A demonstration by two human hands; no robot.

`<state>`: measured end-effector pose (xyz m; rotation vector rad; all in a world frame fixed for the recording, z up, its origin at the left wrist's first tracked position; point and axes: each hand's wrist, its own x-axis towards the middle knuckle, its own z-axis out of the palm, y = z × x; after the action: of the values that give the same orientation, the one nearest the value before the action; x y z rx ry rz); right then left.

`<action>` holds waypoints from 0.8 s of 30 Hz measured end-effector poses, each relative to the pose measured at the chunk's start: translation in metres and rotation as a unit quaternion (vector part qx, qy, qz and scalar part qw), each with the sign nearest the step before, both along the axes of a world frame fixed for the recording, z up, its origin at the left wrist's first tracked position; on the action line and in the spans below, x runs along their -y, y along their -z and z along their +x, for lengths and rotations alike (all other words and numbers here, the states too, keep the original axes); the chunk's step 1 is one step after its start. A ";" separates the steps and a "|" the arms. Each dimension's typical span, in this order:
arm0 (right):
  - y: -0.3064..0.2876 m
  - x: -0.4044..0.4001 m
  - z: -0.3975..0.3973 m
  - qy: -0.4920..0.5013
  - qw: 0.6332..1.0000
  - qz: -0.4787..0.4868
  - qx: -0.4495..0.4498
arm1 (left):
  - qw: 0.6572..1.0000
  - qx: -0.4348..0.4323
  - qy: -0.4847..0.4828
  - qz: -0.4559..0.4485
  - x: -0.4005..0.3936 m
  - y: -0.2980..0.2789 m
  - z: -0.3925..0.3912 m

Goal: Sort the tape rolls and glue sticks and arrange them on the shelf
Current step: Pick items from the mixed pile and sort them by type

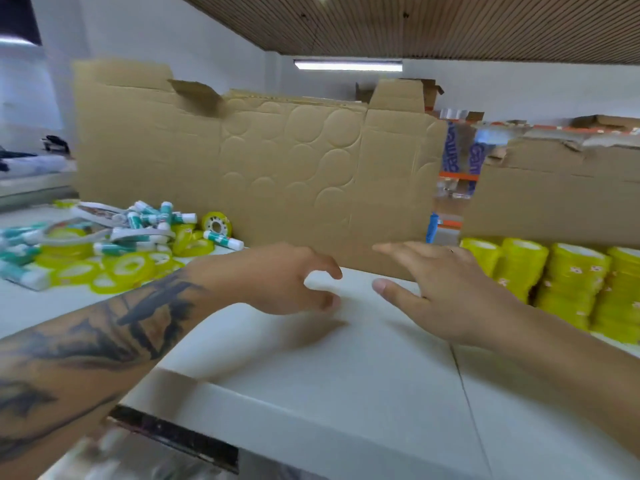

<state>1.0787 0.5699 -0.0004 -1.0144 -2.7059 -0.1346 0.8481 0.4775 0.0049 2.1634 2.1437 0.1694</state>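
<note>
Blue blurred lettering (pixel 451 147) behind cardboard (pixel 277 161), unreadable.

Little could be read. On the far right, in the gap between the cardboard sheets (pixel 277 161), two upright blue strips (pixel 450 147) carried white lettering turned on its side; it looked like "Gam" or "Gami", but the blur left the rest unclear. The stacked yellow tape rolls (pixel 571 285) on the right bore small pale stickers with orange marks, too small to make out. The glue sticks (pixel 221 239) on the left showed no legible label.
</note>
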 end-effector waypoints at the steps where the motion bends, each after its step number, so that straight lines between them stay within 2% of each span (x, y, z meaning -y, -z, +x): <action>1: 0.000 0.009 -0.019 -0.008 1.000 -0.005 0.011 | 1.000 -0.008 -0.017 -0.002 0.012 0.000 -0.021; 7: 0.005 0.048 -0.119 -0.047 0.998 -0.034 0.035 | 0.994 -0.055 -0.091 0.023 0.069 0.000 -0.135; 15: 0.020 0.077 -0.216 -0.046 0.996 -0.067 0.030 | 0.980 -0.102 -0.091 0.142 0.104 0.021 -0.222; 20: 0.039 0.075 -0.223 -0.023 0.996 -0.083 0.025 | 0.984 -0.048 -0.080 0.152 0.107 0.033 -0.240; 24: 0.041 0.073 -0.221 -0.024 0.995 -0.095 -0.012 | 0.983 -0.009 -0.065 0.172 0.106 0.037 -0.243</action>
<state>0.8573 0.4973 -0.0416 -0.9940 -2.7598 0.1458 0.6048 0.3712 -0.0323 2.1955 2.4191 0.5725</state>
